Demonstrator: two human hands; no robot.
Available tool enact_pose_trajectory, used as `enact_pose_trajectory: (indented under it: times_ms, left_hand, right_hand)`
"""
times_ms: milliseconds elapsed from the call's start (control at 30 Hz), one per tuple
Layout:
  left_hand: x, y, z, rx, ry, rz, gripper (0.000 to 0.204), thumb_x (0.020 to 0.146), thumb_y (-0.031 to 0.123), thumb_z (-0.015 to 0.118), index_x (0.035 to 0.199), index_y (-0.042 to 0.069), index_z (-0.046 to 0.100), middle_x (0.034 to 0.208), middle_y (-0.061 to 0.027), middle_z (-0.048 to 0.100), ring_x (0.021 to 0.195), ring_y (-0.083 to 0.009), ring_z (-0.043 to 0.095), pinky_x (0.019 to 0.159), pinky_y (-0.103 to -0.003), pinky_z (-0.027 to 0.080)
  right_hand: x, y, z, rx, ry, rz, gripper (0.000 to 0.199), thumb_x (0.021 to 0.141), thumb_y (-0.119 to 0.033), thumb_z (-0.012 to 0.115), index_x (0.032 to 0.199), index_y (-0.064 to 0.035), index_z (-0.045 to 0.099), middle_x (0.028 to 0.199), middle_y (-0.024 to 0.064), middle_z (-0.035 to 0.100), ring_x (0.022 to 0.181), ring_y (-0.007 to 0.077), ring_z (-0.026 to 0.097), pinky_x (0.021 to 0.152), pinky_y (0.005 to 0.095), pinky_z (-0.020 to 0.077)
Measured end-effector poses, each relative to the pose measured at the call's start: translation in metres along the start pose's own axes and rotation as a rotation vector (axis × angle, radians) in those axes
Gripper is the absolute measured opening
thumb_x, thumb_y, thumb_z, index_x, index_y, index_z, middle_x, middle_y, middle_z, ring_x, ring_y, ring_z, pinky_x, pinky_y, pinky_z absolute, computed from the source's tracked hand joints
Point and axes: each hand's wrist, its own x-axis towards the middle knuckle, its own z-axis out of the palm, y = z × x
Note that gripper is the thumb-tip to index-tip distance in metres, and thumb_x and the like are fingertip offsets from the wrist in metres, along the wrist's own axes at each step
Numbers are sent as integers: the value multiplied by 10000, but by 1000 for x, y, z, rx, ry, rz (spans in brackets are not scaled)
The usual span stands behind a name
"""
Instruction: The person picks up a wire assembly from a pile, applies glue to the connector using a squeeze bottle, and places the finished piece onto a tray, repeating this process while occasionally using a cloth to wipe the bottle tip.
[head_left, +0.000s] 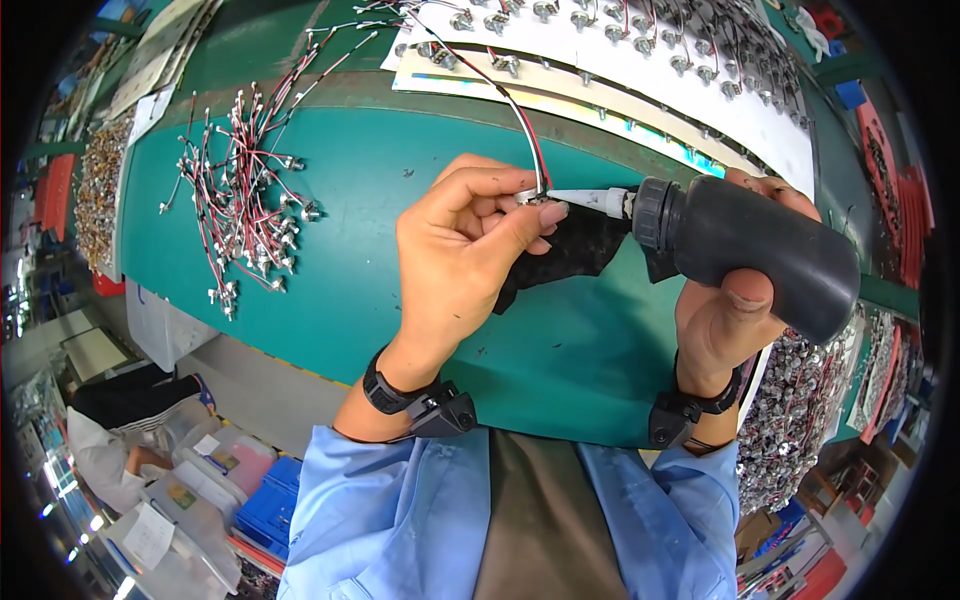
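My left hand (450,235) pinches a small round metal part (528,197) between thumb and fingertips. Red, black and white wires (520,115) rise from that part and arc toward the far side. In my right hand (725,320) lies a dark squeeze bottle (770,250), held on its side with the thumb across its body. Its white pointed nozzle (590,200) aims left, the tip at or almost at the metal part; whether they touch I cannot tell. Beneath the nozzle a black cloth (580,245) rests on the green bench (350,240).
A loose pile of wired metal parts (250,200) lies left on the bench. Along the far side, pale boards (560,105) carry rows of similar parts. Many small metal parts (790,420) are heaped at the right. Lower left are a blue crate (270,510) and another person (105,450).
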Motion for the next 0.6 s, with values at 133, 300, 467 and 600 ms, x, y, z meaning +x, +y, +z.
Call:
enact_pose_trajectory:
  times_ms: [133,300,467,600]
  left_hand:
    - [0,0,1,-18,2,-2,142,703,-116,574,837,-79,546,835,-87,518,672,-137,590,559,-198,503]
    - [-1,1,1,-28,7,-2,142,701,-114,581,834,-77,547,830,-88,524,663,-136,588,558,-197,499]
    - [-1,1,0,-27,5,-10,141,704,-111,580,836,-77,543,828,-91,528,660,-141,589,564,-200,501]
    - [-2,0,-2,-32,1,-13,142,709,-108,577,841,-79,537,827,-94,528,662,-145,589,568,-207,503]
  right_hand:
    - [1,0,-1,8,-3,0,741,613,-404,712,1146,-9,382,1062,133,461,1025,288,486,890,392,409]
    - [1,-1,-1,15,0,7,737,618,-400,710,1143,-2,381,1064,132,459,1025,286,486,889,389,410]
    - [0,0,-1,25,10,10,736,618,-396,711,1144,-1,381,1063,132,459,1021,284,489,885,387,415]
    - [1,0,1,4,14,-1,743,612,-399,712,1143,1,380,1078,136,451,1016,281,493,874,388,423]
